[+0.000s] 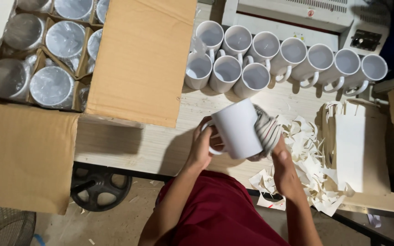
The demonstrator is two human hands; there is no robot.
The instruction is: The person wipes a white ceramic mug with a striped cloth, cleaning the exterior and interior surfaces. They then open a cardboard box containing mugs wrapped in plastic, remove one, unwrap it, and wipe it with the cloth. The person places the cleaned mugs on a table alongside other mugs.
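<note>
Plainly, the white mug (238, 130) is a glazed ceramic piece: rigid, smooth, probably slippery on its wall, with some weight for its size, and likely to chip or crack if it knocks the worktop (160, 146) or another mug. It is held in the air just above the worktop's near edge, tilted so its mouth faces away to the right and its base points toward the left hand. The handle looks like the surest place to grip, and the left hand (201, 146) uses it: fingers curl closed through and around the loop at the mug's lower left side, wrist bent slightly inward, forearm rising from the lower left. The right hand (282, 159) is closed on a striped cloth (266, 130), pressing it against the mug's rim and into the mouth; its forearm comes up from the lower right, wrist cocked toward the mug. Both elbows sit close to the body.

Behind the held mug stands a row of white mugs (270, 59), upright with mouths open, some touching. To the left an open cardboard box (137, 59) holds more mugs in plastic wrap within dividers. Paper scraps (306, 155) lie just beside the right hand.
</note>
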